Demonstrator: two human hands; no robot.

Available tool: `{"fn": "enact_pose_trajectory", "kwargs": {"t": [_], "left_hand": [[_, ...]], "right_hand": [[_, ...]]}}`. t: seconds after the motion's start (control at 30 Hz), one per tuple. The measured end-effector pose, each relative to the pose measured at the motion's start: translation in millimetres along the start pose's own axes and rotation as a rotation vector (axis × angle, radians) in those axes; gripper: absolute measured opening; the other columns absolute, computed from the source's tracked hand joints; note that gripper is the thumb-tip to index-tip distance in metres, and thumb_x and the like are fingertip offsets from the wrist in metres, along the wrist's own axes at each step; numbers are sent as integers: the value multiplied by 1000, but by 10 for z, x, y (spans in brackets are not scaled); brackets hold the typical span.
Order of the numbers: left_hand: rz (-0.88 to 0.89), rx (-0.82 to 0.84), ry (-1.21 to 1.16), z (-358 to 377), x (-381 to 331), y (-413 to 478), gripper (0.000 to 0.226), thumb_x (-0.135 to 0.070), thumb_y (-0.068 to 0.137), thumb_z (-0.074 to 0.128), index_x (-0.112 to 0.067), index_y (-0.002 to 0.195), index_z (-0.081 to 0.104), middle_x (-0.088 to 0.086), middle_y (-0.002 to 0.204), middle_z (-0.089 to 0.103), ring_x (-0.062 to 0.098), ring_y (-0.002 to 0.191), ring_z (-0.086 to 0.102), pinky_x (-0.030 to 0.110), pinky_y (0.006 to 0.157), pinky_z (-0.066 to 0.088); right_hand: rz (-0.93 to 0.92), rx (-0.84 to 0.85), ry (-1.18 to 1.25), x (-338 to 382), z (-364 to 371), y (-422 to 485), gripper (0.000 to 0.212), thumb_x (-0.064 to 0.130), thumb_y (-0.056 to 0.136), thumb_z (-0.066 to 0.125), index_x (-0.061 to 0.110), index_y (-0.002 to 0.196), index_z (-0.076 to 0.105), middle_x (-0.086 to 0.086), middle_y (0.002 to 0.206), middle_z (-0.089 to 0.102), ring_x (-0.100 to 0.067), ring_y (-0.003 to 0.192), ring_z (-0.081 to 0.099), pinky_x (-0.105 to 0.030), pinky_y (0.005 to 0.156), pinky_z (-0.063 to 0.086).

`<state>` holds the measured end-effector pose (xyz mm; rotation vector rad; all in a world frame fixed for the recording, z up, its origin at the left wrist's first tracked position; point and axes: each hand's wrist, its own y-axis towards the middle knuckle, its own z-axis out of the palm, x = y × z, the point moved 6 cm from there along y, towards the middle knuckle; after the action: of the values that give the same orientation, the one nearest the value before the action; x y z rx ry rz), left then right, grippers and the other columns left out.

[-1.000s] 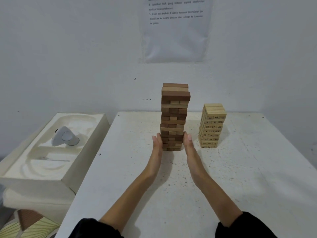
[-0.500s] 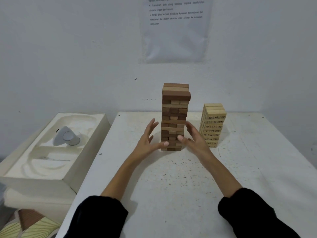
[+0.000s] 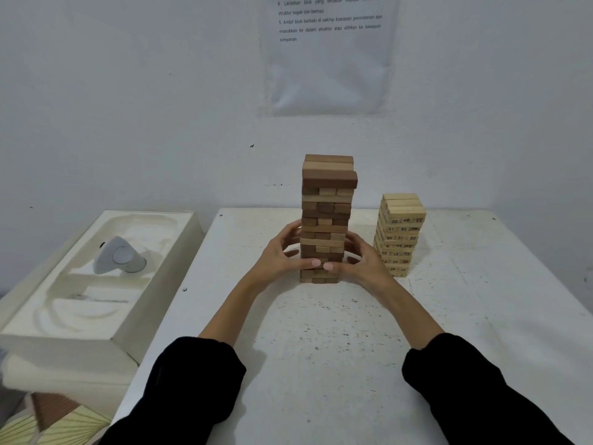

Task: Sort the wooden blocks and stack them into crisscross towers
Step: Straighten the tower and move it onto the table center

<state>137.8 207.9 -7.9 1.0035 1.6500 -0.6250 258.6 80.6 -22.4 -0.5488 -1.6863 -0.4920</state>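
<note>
The left hand [image 3: 282,252] and right hand [image 3: 362,261] are curled round the lower courses of the brown tower [image 3: 327,216], which is stood near the far edge of the tabletop [image 3: 321,332] with the pale numbered tower [image 3: 401,234] just beside it, so both towers are judged built and only squaring-up is judged left.

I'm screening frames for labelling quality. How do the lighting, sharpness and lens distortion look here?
Head view: dim, even light, no glare, soft shadows on the table under the forearms. Head view: the brown tower, the left hand and the right hand gripping it are sharp; numbers on the pale tower read only partly. Head view: wide-angle stretch enlarges the sleeves at the bottom.
</note>
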Motion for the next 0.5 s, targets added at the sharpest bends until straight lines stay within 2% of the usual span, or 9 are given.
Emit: {"fn": "enact_pose_trajectory", "kwargs": {"t": [0.2, 0.33, 0.4, 0.5], "left_hand": [[0, 17, 23, 4, 2, 48, 84, -31, 62, 83, -24, 136, 43, -4, 125, 60, 8, 115, 56, 36, 103, 45], [8, 38, 27, 8, -13, 48, 93, -42, 58, 82, -24, 139, 40, -4, 127, 58, 10, 119, 53, 35, 103, 44], [13, 49, 25, 11, -19, 49, 95, -43, 58, 81, -23, 140, 38, -4, 128, 57, 10, 120, 52, 34, 103, 43], [13, 56, 25, 15, -15, 62, 90, -33, 63, 82, -22, 140, 38, -5, 126, 58, 7, 118, 53, 37, 104, 43]], "right_hand": [[-11, 17, 4, -15, 5, 10, 75, 24, 64, 84, 30, 128, 46, 3, 131, 54, -17, 125, 45, -34, 99, 41], [-2, 64, 2, -19, 14, 24, 79, 29, 63, 85, 29, 131, 45, 3, 133, 52, -16, 125, 45, -26, 92, 43], [0, 84, 10, -14, 21, 37, 80, 30, 62, 85, 27, 132, 46, 3, 131, 54, -16, 124, 47, -30, 95, 45], [7, 88, 11, 11, 27, 52, 80, 29, 61, 86, 26, 130, 48, 5, 126, 57, -17, 119, 51, -42, 101, 45]]}}
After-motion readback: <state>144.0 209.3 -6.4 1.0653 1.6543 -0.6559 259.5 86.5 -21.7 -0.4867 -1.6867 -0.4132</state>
